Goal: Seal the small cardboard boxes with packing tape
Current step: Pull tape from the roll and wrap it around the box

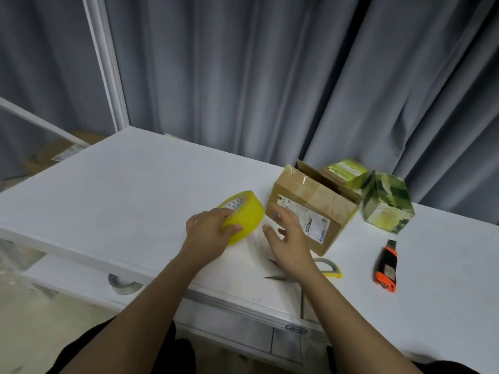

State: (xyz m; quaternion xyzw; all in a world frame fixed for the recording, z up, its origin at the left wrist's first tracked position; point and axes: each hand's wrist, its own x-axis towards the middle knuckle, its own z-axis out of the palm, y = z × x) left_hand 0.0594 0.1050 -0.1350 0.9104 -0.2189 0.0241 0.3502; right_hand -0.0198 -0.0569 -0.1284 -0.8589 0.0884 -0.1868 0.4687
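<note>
Head view: the left hand (209, 230) gripped the yellow tape roll (243, 215) just left of frame centre, fingers curled over its rim and thumb pressed against its side. The roll stood tilted on the white table (121, 190), its printed core facing the upper left. The right hand (287, 238) hovered beside the roll, fingers spread and holding nothing, partly covering the near face of the brown cardboard box (310, 209). That box sat right of centre, label side toward the camera, clear tape across its upper face, and its right end flaps appeared open. A small green-labelled box (348, 172) rested behind it, and a green patterned box (387, 202) stood tilted to its right. An orange utility knife (386, 265) lay at the lower right, well apart from the boxes. Scissors (328, 269) with yellow handles lay under the right wrist, blade tips pointing left. Grey curtains (270, 76) filled the upper frame.
</note>
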